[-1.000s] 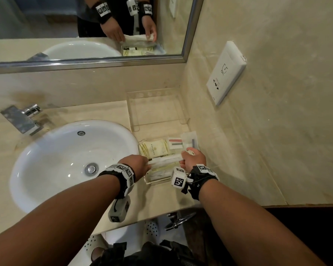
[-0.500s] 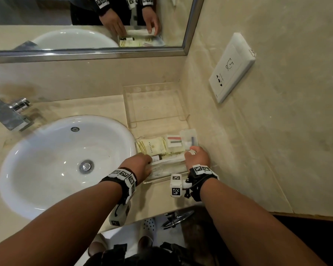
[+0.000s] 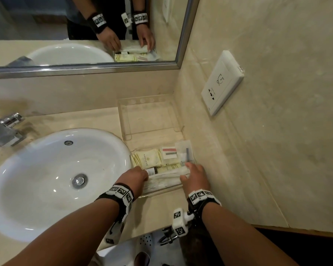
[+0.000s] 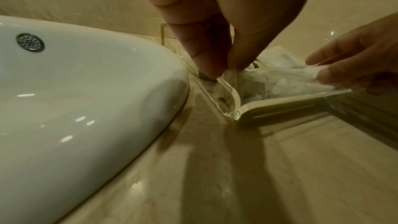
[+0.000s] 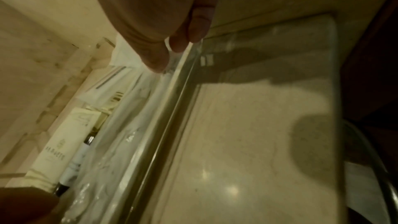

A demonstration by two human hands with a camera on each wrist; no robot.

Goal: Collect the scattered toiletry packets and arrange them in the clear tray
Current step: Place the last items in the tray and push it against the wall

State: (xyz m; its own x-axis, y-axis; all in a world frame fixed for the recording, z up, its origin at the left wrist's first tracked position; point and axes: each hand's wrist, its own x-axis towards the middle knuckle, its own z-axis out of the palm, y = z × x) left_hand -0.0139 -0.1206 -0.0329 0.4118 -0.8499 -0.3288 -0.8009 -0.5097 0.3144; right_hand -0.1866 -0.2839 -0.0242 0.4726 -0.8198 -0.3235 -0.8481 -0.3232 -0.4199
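Observation:
A clear tray lies on the counter right of the sink. It holds cream packets, a red-striped packet, a clear packet with a dark stick and a small dark-capped bottle. A long white plastic packet lies across the tray's near part. My left hand pinches its left end, and my right hand pinches its right end. The left wrist view shows my left hand at the tray's corner. The right wrist view shows my right hand on the packet beside the tray's rim.
A white sink with a tap fills the left. A second clear holder stands behind the tray in the corner. The side wall with a socket plate runs close on the right. A mirror hangs above.
Both hands have brought the long white packet down from above the tray into its near part. The head camera has shifted.

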